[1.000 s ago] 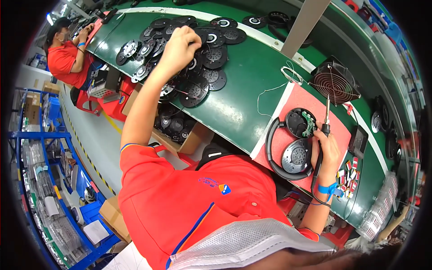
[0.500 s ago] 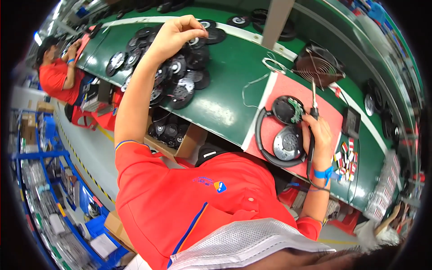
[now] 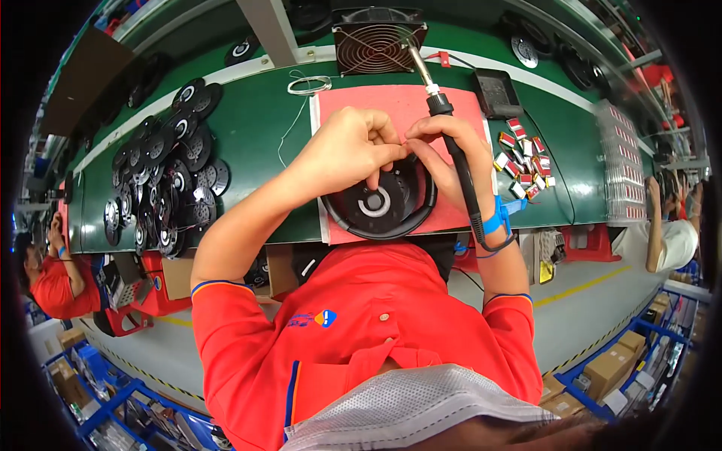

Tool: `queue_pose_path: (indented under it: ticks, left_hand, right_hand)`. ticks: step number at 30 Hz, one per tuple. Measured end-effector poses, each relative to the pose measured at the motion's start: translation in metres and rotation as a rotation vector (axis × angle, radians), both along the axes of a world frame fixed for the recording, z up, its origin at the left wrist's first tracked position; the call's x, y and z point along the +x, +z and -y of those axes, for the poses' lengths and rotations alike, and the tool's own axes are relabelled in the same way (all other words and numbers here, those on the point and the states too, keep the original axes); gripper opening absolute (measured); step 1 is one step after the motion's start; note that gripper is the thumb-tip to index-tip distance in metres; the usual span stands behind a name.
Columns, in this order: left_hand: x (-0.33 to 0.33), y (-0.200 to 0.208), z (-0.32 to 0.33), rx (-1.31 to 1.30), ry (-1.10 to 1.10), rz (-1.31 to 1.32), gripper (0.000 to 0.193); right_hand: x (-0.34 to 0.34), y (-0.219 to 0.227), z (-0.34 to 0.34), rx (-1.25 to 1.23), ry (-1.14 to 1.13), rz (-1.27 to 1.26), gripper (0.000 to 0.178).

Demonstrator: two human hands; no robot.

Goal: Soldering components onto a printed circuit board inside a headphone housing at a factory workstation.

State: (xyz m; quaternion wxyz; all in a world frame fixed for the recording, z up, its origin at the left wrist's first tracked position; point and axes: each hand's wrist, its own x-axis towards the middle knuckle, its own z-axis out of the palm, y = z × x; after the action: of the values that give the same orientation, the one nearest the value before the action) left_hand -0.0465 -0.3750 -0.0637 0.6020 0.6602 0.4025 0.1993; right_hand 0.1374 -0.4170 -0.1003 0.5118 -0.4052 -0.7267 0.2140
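A red shirt [image 3: 353, 293] with a pale button [image 3: 384, 317] has 2 short sleeves [image 3: 233, 323], their lower edges striped blue and orange. The shirt's left chest bears a small blue-orange emblem [image 3: 326, 319]. A blue band [image 3: 492, 223] circles the wrist of the right hand [image 3: 442, 171]; a grey textured mask [image 3: 406, 398] shows stitching along its edge.

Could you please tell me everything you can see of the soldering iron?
The soldering iron has a slim, silvery metal shaft and a long black handle, seemingly plastic, with a ribbed sleeve at the cord end. The right hand holds it by the handle, tip pointing up and slightly left in the picture, toward the fan. Its dark cord bends round near the blue wristband. Whether it is hot cannot be told.
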Motion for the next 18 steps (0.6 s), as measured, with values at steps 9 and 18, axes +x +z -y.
queue_pose_path:
  ticks: [9, 18]
  left_hand:
    - [0.008, -0.019, -0.008, 0.019, 0.024, -0.039, 0.009]
    - [-0.002, -0.037, -0.012, 0.016, 0.077, 0.351, 0.015]
  right_hand:
    - [0.003, -0.005, -0.009, 0.078, -0.026, 0.043, 0.026]
    - [-0.007, -0.008, -0.017, -0.067, -0.039, -0.148, 0.023]
